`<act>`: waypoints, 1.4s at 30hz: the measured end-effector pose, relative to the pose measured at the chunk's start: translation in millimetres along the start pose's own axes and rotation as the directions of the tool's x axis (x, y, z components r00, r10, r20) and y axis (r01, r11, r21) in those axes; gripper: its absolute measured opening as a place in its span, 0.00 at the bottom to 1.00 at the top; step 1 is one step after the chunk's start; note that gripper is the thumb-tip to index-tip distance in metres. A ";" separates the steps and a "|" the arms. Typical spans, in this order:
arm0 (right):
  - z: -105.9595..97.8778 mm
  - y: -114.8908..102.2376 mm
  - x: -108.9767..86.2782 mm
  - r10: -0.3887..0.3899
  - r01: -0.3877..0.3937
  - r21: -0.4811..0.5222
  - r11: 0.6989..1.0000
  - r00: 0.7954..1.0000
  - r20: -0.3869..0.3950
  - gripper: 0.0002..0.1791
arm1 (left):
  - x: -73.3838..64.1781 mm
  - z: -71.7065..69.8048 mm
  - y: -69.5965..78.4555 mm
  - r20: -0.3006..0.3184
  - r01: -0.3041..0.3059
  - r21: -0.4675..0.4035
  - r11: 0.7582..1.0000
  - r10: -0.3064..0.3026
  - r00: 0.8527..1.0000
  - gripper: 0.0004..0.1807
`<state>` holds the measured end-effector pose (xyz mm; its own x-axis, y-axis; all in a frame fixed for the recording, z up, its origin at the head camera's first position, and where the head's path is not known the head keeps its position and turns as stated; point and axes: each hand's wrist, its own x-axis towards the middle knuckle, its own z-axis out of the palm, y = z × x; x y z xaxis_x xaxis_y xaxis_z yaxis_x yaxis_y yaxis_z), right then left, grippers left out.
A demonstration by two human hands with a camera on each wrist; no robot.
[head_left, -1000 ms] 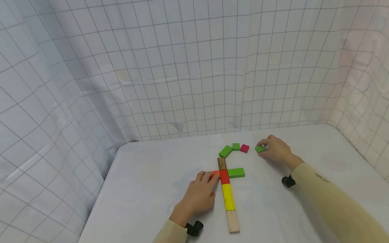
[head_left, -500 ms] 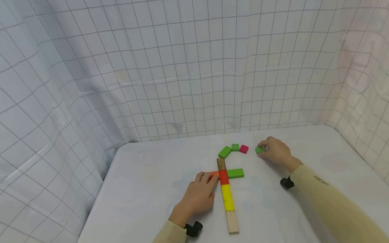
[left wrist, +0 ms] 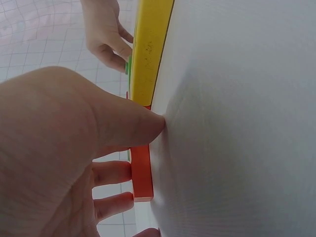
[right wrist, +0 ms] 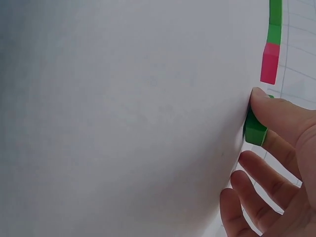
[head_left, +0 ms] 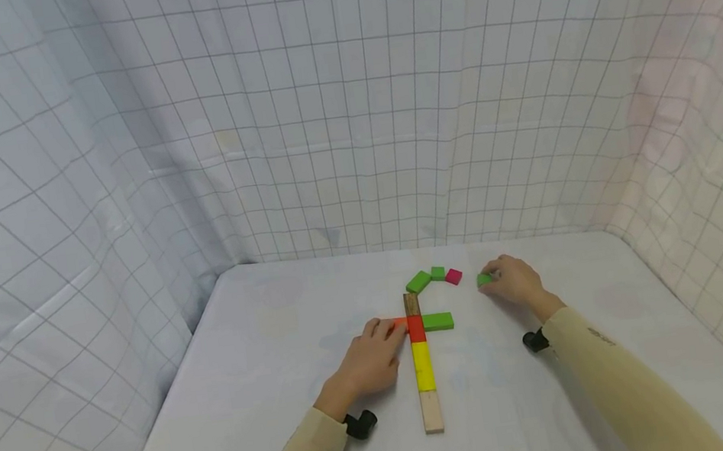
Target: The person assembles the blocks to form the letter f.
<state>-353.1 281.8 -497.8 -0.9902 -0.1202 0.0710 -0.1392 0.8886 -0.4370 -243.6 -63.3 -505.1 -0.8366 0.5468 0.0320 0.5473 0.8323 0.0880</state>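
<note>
My right hand pinches a small green block between thumb and fingers at the table's surface. In the right wrist view the thumb covers part of that green block. Left of it lies a pink-red block, apart from it. My left hand rests its fingertips on an orange block, with the thumb toward the near side. The orange block adjoins a red block in a column with a yellow block, a pale wood block and a dark brown block.
A long green block extends right from the column. Beyond the column's top, a tilted green block and a small green block lead toward the pink-red one. Gridded white cloth walls the white table.
My right hand has shifted very slightly right and nearer with the green block still pinched. My left hand has kept its place on the orange block.
</note>
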 end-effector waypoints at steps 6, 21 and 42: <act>-2.6 2.1 1.8 0.025 -0.026 0.046 0.999 1.000 0.014 0.24 | 1.1 -1.4 -0.8 -0.004 -0.001 0.012 1.000 0.001 1.000 0.32; -7.3 -5.4 -9.8 0.035 -0.035 0.122 0.992 0.999 0.001 0.24 | 1.4 0.1 -1.3 0.003 0.004 0.014 1.000 -0.004 1.000 0.32; 5.8 -32.1 -9.2 0.108 -0.105 0.150 0.983 0.994 -0.014 0.23 | 1.0 -0.3 -0.2 -0.010 -0.005 0.005 1.000 0.005 1.000 0.31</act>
<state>-339.6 251.7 -489.6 -0.9992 -0.0172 0.0363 -0.0348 0.8198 -0.5716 -244.5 -62.9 -504.8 -0.8339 0.5502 0.0425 0.5518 0.8299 0.0824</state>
